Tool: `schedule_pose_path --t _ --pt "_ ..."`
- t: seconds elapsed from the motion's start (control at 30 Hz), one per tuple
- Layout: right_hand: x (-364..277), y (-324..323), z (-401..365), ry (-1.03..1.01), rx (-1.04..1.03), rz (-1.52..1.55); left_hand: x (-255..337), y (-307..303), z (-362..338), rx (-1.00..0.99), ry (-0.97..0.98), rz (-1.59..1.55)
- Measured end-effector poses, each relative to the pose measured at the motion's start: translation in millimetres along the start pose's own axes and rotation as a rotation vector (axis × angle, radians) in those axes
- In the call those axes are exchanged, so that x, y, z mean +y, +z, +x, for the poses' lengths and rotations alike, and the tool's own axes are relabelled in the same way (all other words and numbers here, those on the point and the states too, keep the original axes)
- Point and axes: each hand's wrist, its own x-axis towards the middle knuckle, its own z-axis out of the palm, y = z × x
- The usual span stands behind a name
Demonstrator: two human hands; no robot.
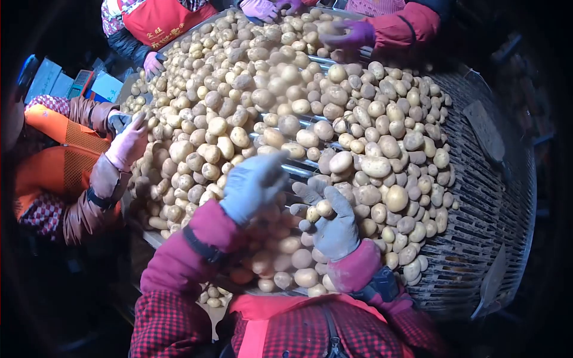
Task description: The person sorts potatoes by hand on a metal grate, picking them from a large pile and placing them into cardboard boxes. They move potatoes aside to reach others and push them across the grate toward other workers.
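A broad heap of potatoes spreads in front of me. My left hand, in a grey-blue glove, is over the heap near the middle, its fingers pointing right and smeared by motion; what they hold, if anything, I cannot make out. Just right of it, my right hand is turned palm up in a grey glove. Its fingers are partly curled around small potatoes. Metal rollers show between the potatoes beyond both hands.
A slatted metal grate slopes along the right side. Co-workers' gloved hands reach in: a pink glove at left, a purple glove at the far side. More small potatoes lie below the near edge. Boxes stand at upper left.
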Motion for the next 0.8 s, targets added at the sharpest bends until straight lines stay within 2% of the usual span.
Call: schedule_pose_path --t 0.03,0.07,0.13,0.17,0.2,0.23,0.27,0.3,0.33,0.37,0.4,0.43,0.5,0.6,0.67,0.7,0.73,0.8 --pt "2.9 0.5 -1.5 -0.098 -0.049 -0.185 16.1 -13.6 1.2 0.188 0.071 -0.009" --pt "6.3 1.9 -4.9 -0.196 -0.097 -0.374 22.7 -23.2 0.2 0.221 0.117 -0.043" --pt "6.2 2.9 -6.0 -0.178 -0.132 -0.374 36.3 -39.9 2.8 0.042 0.297 -0.145" --pt "2.1 1.5 -5.3 -0.067 -0.119 -0.185 41.7 -49.1 7.1 -0.131 0.359 -0.110" --pt "-2.7 -0.7 -4.2 0.041 -0.106 0.005 41.7 -48.5 12.6 -0.100 0.447 -0.047" --pt "-4.7 -8.2 0.5 0.045 -0.323 0.049 38.1 -48.3 23.9 -0.050 0.451 -0.087" --pt "-2.0 -19.3 4.3 0.039 -0.322 0.022 31.3 -48.9 40.3 -0.003 0.455 -0.129" --pt "-4.2 -15.0 3.0 0.039 -0.331 0.030 10.6 -43.5 61.4 0.060 0.482 0.007" --pt "-6.3 -7.4 0.8 0.039 -0.342 0.037 -7.3 -37.1 84.8 0.143 0.504 0.284" --pt "-5.6 -3.6 -1.6 -0.017 -0.299 -0.102 -21.4 -33.4 103.1 0.160 0.497 0.494" --pt "-3.7 -1.2 -4.6 -0.074 -0.255 -0.241 -35.1 -33.2 121.7 0.067 0.450 0.665" --pt "-8.5 2.2 -6.6 -0.033 -0.253 -0.138 -59.3 -30.0 141.4 -0.040 0.427 0.840" --pt "-16.8 6.4 -5.9 0.057 -0.196 0.026 -90.7 -28.0 162.8 0.057 0.470 0.852" --pt "-12.2 0.6 -3.0 0.029 -0.097 -0.051 -109.2 -30.6 172.0 0.172 0.435 0.899" --pt "-6.0 -7.8 -1.1 -0.018 -0.051 -0.156 -114.6 -36.5 182.5 0.228 0.280 0.871" --pt "-3.8 -10.8 2.7 -0.027 -0.030 -0.191 -102.6 -52.4 185.8 0.098 0.185 0.743" --pt "-2.9 -13.4 3.6 -0.029 -0.010 -0.185 -125.5 -48.0 190.0 0.225 0.165 0.903" --pt "-4.8 -5.7 1.7 -0.027 0.032 -0.130 -126.8 -48.3 187.7 0.448 0.267 1.046"
